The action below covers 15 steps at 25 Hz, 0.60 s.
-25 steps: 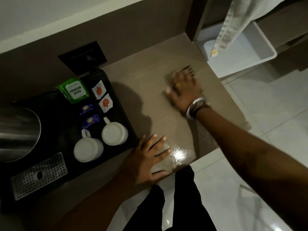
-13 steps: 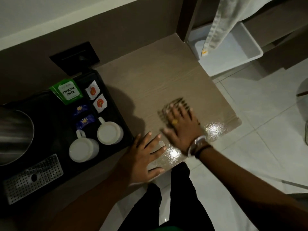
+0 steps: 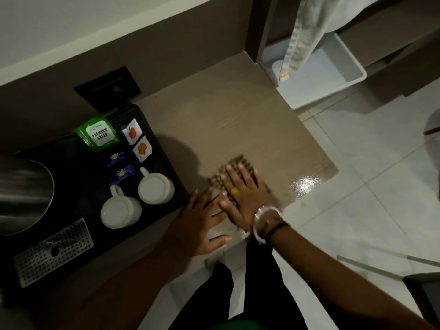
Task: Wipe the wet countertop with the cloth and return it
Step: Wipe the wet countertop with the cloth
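Observation:
A small patterned cloth (image 3: 234, 166) lies flat on the wood-grain countertop (image 3: 233, 120), near its front edge. My right hand (image 3: 245, 194) presses down on the cloth with fingers spread, covering most of it; only the far edge and left side show. My left hand (image 3: 202, 222) rests flat on the countertop just left of the right hand, fingers apart, touching its side and holding nothing. A wet shiny patch (image 3: 306, 185) glints at the counter's front right corner.
A black tray (image 3: 78, 184) to the left holds two white cups (image 3: 156, 188), tea sachets (image 3: 100, 134), a steel kettle (image 3: 21, 194) and a drip grille (image 3: 54, 252). A towel (image 3: 302, 36) hangs over a white bin (image 3: 333, 75) at the back right. Tiled floor lies right of the counter.
My right hand has dragged the cloth from the far part of the counter toward the front edge and then left, up against my left hand. The left hand has stayed flat.

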Each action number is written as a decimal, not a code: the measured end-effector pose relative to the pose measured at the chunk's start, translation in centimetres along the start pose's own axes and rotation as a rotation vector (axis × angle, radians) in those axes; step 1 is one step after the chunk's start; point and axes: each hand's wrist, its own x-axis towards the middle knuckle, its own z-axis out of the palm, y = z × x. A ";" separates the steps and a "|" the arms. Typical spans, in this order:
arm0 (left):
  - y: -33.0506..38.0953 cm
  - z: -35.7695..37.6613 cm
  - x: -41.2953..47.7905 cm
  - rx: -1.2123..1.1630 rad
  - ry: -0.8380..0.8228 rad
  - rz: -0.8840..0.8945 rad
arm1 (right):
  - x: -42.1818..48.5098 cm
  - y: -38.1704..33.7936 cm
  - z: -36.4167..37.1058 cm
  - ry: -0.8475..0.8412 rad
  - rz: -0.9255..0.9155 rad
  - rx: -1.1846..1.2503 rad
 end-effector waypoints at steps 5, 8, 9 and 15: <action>0.2 0.1 -0.1 0.027 0.027 0.005 | -1.6 9.3 -1.7 0.070 0.269 0.016; 0.1 0.1 0.1 0.046 0.036 0.003 | 6.2 12.8 -4.2 0.130 0.443 0.073; 0.1 0.1 0.1 0.056 0.035 0.004 | 8.7 11.8 -4.9 0.129 0.447 0.085; -0.3 0.8 -0.2 0.041 0.032 0.023 | 3.2 4.4 -1.8 -0.029 -0.078 -0.037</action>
